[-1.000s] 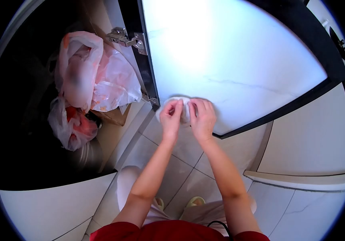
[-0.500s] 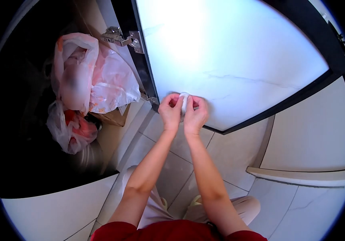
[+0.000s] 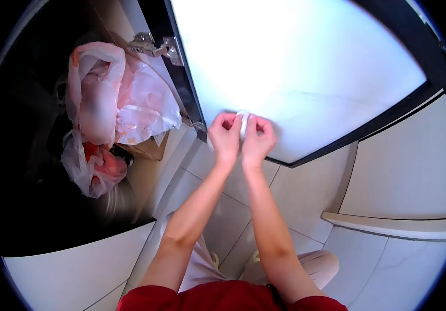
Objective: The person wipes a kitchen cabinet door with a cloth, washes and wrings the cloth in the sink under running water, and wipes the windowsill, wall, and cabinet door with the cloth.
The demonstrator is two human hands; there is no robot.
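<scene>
My left hand (image 3: 225, 137) and my right hand (image 3: 257, 138) meet side by side, each with fingers pinched on a small white item (image 3: 243, 122) between them. It looks like a soft cloth or pad, mostly hidden by my fingers. Both hands are just in front of the lower edge of an open cabinet door (image 3: 306, 67), which has a white marbled panel in a black frame. The thumbs press close together at the item's middle.
Left of the door is the dark inside of a cabinet (image 3: 26, 155), with pink-white plastic bags (image 3: 148, 103), a smaller bag with something red (image 3: 96, 168) and a cardboard box (image 3: 150, 149). A metal hinge (image 3: 171, 51) holds the door. Tiled floor (image 3: 301, 202) lies below.
My hands have come closer together around the white item, which now shows as a narrower shape. The view has shifted slightly against the door and cabinet.
</scene>
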